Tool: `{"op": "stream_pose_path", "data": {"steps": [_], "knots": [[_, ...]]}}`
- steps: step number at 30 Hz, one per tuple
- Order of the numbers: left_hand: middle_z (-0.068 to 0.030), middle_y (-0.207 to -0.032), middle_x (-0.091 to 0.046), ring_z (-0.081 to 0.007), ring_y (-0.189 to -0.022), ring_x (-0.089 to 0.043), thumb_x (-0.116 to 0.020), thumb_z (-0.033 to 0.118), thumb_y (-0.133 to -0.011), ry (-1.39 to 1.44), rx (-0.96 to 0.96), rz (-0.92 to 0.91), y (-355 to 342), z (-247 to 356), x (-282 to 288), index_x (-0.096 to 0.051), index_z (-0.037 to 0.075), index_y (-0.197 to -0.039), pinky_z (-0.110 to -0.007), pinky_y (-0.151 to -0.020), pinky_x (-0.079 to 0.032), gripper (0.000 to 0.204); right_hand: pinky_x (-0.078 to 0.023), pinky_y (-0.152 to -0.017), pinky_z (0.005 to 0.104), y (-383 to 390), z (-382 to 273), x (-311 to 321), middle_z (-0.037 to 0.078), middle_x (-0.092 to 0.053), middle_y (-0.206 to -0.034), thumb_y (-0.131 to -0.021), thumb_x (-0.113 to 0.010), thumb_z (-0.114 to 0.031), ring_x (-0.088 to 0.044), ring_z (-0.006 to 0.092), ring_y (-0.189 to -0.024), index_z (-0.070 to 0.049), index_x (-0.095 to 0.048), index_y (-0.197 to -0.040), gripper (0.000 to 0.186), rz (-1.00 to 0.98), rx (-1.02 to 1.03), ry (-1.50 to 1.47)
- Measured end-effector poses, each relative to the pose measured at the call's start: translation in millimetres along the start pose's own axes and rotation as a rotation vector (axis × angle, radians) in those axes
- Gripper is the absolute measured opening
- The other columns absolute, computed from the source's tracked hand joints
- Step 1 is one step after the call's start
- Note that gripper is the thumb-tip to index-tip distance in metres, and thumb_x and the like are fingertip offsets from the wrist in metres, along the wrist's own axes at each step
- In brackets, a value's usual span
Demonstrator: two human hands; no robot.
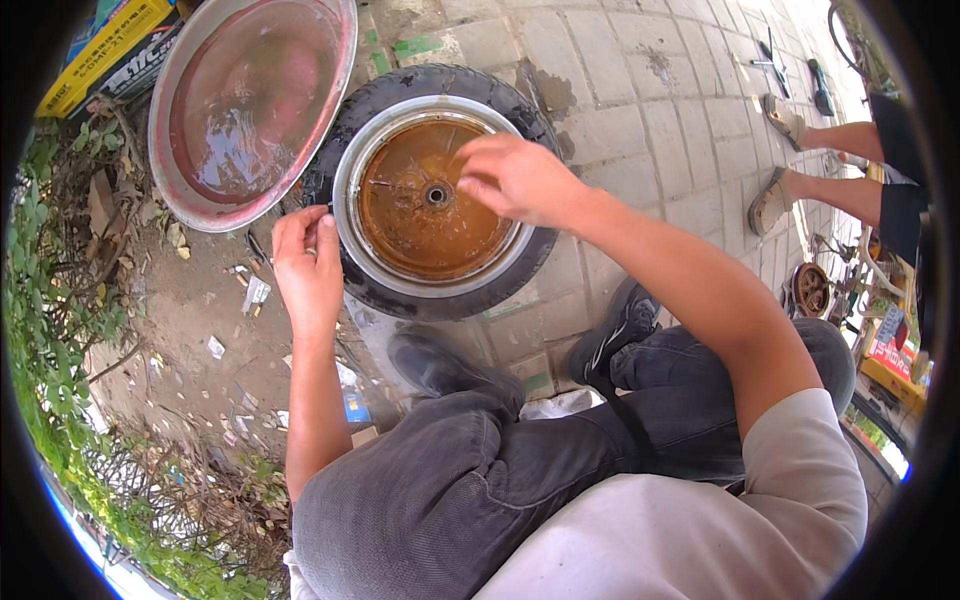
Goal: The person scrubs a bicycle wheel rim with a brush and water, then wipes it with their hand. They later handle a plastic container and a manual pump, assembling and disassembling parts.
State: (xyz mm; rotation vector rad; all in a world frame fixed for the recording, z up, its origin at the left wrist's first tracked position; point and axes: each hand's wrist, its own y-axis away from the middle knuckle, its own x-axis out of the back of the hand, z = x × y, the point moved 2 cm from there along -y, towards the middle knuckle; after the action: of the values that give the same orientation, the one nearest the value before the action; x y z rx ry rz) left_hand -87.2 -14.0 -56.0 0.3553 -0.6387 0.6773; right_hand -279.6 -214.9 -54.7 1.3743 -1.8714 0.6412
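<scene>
A wheel with a black tyre (pixel 400 90) lies flat on the paving in front of me, its tread wet and dark in patches. Inside its silver rim (pixel 352 220) is a rusty-brown, wet-looking disc (pixel 425 240) with a round metal hub (pixel 436 195) at the centre. At the tyre's left edge, my left hand (pixel 308 265) has its thumb and fingers closed against the sidewall. My right hand (pixel 525 182) hovers over the right half of the wheel, its fingers curled together and slightly blurred. Anything small between those fingers is hidden.
A wide basin (pixel 165 150) of murky water stands at the upper left, close against the tyre. Behind it is a yellow and black box (pixel 105 50). Plants and littered soil lie left. Another person's sandalled feet (pixel 775 200), tools (pixel 770 65) and a spoked wheel (pixel 810 288) are right.
</scene>
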Motion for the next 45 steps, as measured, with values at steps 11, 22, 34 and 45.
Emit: {"op": "stream_pose_path", "data": {"steps": [11, 22, 34, 45], "knots": [[-0.0061, -0.100, -0.058, -0.0122, -0.082, -0.053, -0.055, 0.041, -0.094, 0.755, 0.784, 0.006, 76.3, -66.1, -28.3, -0.045, 0.002, -0.127, -0.028, -0.064, -0.045, 0.052, -0.040, -0.095, 0.0293, 10.7, 105.5, -15.0, 0.010, -0.058, -0.120, -0.094, -0.054, -0.038, -0.052, 0.0163, -0.108, 0.003, -0.045, -0.130, 0.055, 0.175, -0.718, -0.705], [-0.0099, -0.108, -0.053, -0.0200, -0.092, -0.054, -0.056, 0.047, -0.092, 0.973, 0.873, -0.346, 126.7, -15.6, -35.4, -0.046, -0.001, -0.116, -0.039, -0.073, -0.050, 0.055, -0.041, -0.087, 0.0298, 46.5, 71.2, 100.7, 0.009, -0.059, -0.105, -0.095, -0.052, -0.038, -0.051, 0.0153, -0.096, 0.002, -0.048, -0.124, 0.049, 0.018, -0.738, -0.388], [-0.0164, -0.116, -0.062, -0.0270, -0.101, -0.063, -0.034, 0.038, -0.099, 1.578, 0.611, 0.051, 30.5, -76.9, 214.5, -0.053, 0.000, -0.120, -0.041, -0.093, -0.049, 0.048, -0.056, -0.067, 0.0365, -284.1, -240.1, 154.3, 0.010, -0.068, -0.087, -0.090, -0.058, -0.034, -0.068, 0.0184, -0.071, 0.001, -0.061, -0.105, 0.038, -0.371, -0.501, -0.523], [-0.0105, -0.094, -0.069, -0.0195, -0.077, -0.067, -0.046, 0.032, -0.097, 1.306, 0.736, 0.384, 73.5, -186.8, 267.1, -0.061, 0.002, -0.106, -0.034, -0.074, -0.056, 0.035, -0.052, -0.067, 0.0403, -314.3, -252.6, 9.3, 0.007, -0.067, -0.085, -0.090, -0.058, -0.032, -0.065, 0.0169, -0.073, -0.003, -0.062, -0.102, 0.032, -0.447, -0.465, -0.678]]}}
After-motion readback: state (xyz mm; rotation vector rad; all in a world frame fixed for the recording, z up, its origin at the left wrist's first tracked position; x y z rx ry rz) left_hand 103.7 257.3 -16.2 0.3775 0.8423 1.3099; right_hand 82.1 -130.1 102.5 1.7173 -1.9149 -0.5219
